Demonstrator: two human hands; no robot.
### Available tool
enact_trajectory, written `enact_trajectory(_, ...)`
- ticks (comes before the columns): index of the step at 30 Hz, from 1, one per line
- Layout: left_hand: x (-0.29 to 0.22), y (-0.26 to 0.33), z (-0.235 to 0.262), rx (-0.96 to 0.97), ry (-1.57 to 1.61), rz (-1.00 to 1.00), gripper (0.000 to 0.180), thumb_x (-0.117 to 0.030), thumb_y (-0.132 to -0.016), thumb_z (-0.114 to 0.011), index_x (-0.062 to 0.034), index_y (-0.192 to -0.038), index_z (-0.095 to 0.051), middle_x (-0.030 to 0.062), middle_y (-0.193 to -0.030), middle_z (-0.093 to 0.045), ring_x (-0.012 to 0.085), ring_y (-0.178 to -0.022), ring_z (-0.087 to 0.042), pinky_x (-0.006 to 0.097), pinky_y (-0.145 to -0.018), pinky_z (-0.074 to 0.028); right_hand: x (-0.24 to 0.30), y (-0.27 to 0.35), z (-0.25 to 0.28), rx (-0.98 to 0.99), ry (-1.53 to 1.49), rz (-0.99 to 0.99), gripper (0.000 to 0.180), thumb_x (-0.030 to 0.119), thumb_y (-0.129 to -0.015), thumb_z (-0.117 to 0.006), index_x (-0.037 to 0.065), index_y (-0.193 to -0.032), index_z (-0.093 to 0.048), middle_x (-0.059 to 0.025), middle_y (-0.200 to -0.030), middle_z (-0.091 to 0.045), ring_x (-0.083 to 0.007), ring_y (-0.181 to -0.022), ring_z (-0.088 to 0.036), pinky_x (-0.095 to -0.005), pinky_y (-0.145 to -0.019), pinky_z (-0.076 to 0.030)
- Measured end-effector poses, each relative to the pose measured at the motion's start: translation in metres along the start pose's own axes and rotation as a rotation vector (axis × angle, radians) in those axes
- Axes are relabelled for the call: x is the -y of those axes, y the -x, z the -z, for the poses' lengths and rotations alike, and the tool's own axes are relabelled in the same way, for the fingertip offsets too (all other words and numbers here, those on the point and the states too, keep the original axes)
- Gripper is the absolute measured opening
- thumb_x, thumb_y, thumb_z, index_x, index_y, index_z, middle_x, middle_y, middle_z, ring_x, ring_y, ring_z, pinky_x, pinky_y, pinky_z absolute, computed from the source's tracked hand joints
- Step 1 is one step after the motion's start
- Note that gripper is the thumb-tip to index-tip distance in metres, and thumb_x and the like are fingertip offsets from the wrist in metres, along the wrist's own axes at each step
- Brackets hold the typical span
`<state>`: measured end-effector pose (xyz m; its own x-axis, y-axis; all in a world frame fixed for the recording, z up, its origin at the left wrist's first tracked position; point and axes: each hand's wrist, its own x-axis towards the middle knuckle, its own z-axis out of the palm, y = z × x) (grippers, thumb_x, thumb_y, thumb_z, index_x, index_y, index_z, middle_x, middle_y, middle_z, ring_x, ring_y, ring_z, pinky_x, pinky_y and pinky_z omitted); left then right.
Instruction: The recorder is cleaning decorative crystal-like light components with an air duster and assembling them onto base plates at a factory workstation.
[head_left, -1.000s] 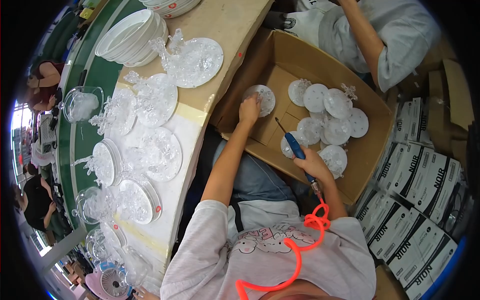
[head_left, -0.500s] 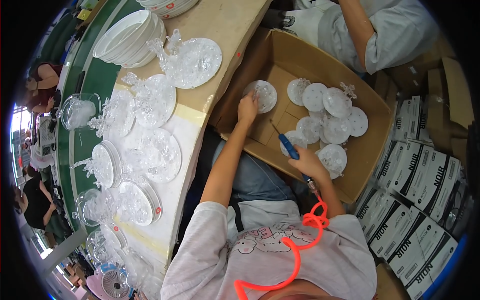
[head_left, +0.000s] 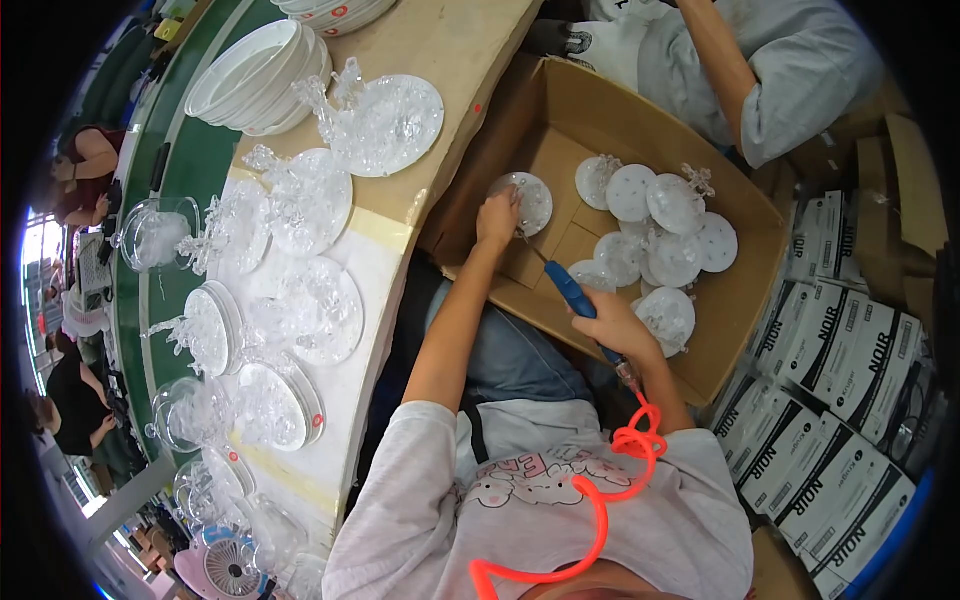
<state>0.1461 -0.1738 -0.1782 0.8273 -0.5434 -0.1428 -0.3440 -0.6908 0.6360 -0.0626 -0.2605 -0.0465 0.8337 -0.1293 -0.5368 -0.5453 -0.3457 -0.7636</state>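
In the workshop, at the far left, a green belt [head_left: 205, 150] curves past some people who work there. Next to it is the long surface [head_left: 460, 70], bearing a stack of white bowls [head_left: 260, 80] and many clear ornaments [head_left: 310, 310] with white round plates.

Further right stands an open carton [head_left: 600, 105], and in its left part lies the white disc [head_left: 535, 203]. The left hand [head_left: 497, 215] is pinching it by its left edge (the thumb is hidden from me). The right hand [head_left: 612, 325] is wrapped around the blue driver [head_left: 568, 287], from which a red hose [head_left: 601, 515] hangs.

What has changed is small: the driver's tip was apart from the disc half a second ago, and now it has come to the disc's lower edge, though I cannot tell if they touch. In my judgement, the work passes from aiming the tool to applying it.

Further right, a group of similar discs [head_left: 672, 205] lies inside the carton, and beyond are printed white boxes [head_left: 850, 360].
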Motion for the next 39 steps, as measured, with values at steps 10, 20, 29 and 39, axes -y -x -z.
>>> enact_trajectory(10, 0.015, 0.005, -0.013, 0.288, -0.112, -0.245, 0.024, -0.021, -0.080, -0.051, -0.0133, -0.101, -0.059, 0.0181, -0.091, -0.060, 0.0341, -0.085, -0.057, 0.042, -0.074, -0.046, 0.000, 0.006, 0.016, -0.062, -0.040, -0.122, 0.025, 0.024, -0.069, -0.054, 0.003, -0.083, -0.053, -0.0125, -0.065, -0.056, -0.0249, -0.058, -0.056, -0.0338, -0.055, -0.041)
enact_trajectory(20, -0.006, 0.015, -0.018, 0.476, -0.608, -0.748, 0.028, -0.010, -0.077, -0.045, -0.0140, -0.102, -0.055, 0.0075, -0.105, -0.054, 0.0233, -0.104, -0.049, 0.037, -0.081, -0.043, -0.024, 0.015, 0.034, -0.028, -0.128, -0.165, 0.023, 0.022, -0.070, -0.054, 0.002, -0.081, -0.053, -0.0072, -0.058, -0.052, -0.0156, -0.049, -0.052, -0.0291, -0.049, -0.040)
enact_trajectory(29, 0.017, 0.009, -0.023, 0.276, -0.495, -0.780, 0.023, -0.014, -0.075, -0.050, -0.0140, -0.096, -0.057, 0.0053, -0.097, -0.057, 0.0220, -0.095, -0.054, 0.037, -0.074, -0.044, -0.019, 0.012, 0.021, -0.033, -0.130, -0.136, 0.022, 0.021, -0.070, -0.054, 0.002, -0.081, -0.053, -0.0078, -0.057, -0.052, -0.0164, -0.047, -0.052, -0.0299, -0.047, -0.040)
enact_trajectory(39, -0.050, 0.040, 0.068, -0.078, 0.136, -0.374, 0.033, -0.006, -0.073, -0.056, -0.0111, -0.105, -0.058, 0.0167, -0.093, -0.059, 0.0334, -0.084, -0.058, 0.038, -0.073, -0.046, -0.063, -0.033, 0.019, 0.320, -0.776, -0.461, 0.026, 0.029, -0.076, -0.058, 0.006, -0.084, -0.048, -0.0044, -0.064, -0.053, -0.0160, -0.057, -0.055, -0.0305, -0.053, -0.047)
